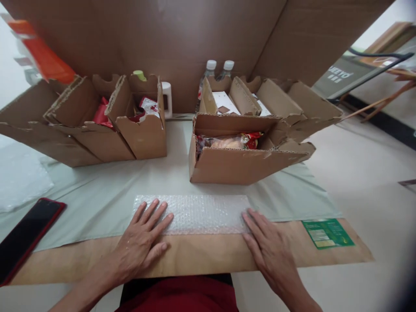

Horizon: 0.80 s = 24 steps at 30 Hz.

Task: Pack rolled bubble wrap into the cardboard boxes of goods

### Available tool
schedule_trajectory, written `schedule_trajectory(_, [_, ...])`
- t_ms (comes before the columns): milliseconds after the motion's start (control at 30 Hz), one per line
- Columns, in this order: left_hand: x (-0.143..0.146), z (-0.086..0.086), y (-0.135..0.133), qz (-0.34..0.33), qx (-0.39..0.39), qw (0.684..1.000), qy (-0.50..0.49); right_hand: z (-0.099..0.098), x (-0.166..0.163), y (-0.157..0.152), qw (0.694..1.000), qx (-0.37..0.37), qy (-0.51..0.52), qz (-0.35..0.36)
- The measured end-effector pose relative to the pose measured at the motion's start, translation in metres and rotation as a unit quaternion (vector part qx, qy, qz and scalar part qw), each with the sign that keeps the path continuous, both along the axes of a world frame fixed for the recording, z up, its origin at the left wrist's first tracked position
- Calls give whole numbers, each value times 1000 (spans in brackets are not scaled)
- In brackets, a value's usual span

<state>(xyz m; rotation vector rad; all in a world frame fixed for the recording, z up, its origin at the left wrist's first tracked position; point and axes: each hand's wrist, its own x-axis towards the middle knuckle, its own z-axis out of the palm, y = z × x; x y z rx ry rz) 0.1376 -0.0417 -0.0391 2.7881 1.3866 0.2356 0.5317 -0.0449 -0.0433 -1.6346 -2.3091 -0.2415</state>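
Note:
A clear sheet of bubble wrap [204,214] lies flat near the front edge of the table, longer from side to side than from front to back. My left hand [139,242] rests on its left end, fingers spread and palm down. On the right end lie the fingertips of my right hand [268,247], stretched out flat with the thumb on the bare tabletop edge. Neither hand grips anything. Behind the sheet stands a cardboard box [227,167] holding clear-wrapped food and a red packet.
Cardboard bins [149,141] stand at the back left, with red packets inside. More bins [273,97] and two bottles [211,66] are at the back right. A phone [29,234] lies front left, more bubble wrap [22,177] behind it, and a green label [328,234] at right.

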Motion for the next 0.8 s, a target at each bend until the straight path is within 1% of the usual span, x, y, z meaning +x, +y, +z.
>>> schedule_trajectory(33, [1,3,0,-2,-11,1000,-6,3,5,-2,1000,12,4,-18])
schedule_trajectory(100, [2,10,2,-7,-23,999,-24,10,4,-2,998,44,23,-45])
schedule_trajectory(167, [-2,18,4,9,-4,999,-54,18,-5,7,995,63,52,-50])
schedule_trajectory(200, [-7,22,5,33,18,997,-71,21,-9,14,995,64,65,-44])
schedule_trajectory(267, [-19,27,7,110,72,987,-93,23,-14,32,995,45,77,-32])
schedule_trajectory(333, [-29,29,8,191,104,973,-82,19,-12,52,997,9,67,-35])
schedule_trajectory(400, [-32,26,8,245,101,962,-63,13,-7,69,998,-28,52,-32])
schedule_trajectory(433, [-30,24,7,260,91,959,-63,10,-5,75,998,-40,52,-23])
schedule_trajectory(500, [-22,19,6,274,69,955,-94,7,-2,82,997,-45,67,6])
schedule_trajectory(567, [-14,17,6,280,51,948,-145,12,0,78,994,-35,101,28])
schedule_trajectory(633, [-13,19,8,284,27,938,-196,21,1,66,988,-48,145,33])
schedule_trajectory(733, [-27,33,19,303,13,925,-230,33,-4,31,970,-121,210,33])
schedule_trajectory(800, [-37,45,37,300,52,931,-203,32,-16,3,953,-167,247,47])
